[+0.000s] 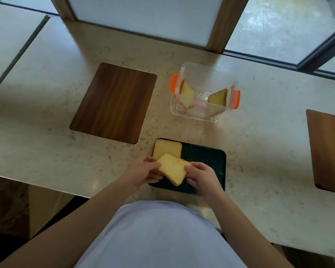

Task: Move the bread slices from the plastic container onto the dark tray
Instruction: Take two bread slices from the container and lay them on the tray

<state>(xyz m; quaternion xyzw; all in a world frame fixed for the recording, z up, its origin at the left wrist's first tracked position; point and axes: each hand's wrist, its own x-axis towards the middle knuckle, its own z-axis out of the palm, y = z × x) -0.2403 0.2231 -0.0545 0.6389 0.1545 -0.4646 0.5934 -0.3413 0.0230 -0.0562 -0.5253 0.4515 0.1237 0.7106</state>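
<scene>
Head view: both hands [174, 174] clamp one bread slice [173, 168] over dark tray [205, 157], likely to lay it flat; two slices remain in plastic container [203, 91] beyond tray.

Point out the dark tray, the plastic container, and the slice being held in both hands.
dark tray [203, 157], head view, bare far right part of its surface.
plastic container [205, 74], head view, clear far wall.
held slice [172, 168], head view, middle of its top face.

— What are we standing at?
— We see a pale speckled stone counter [46, 120] with a dark wood inset panel [113, 102], and another [329, 151] at the right edge.
— And beyond it?
— Frosted glass panes [143, 18] in wooden frames [219, 26], giving soft daylight.
</scene>
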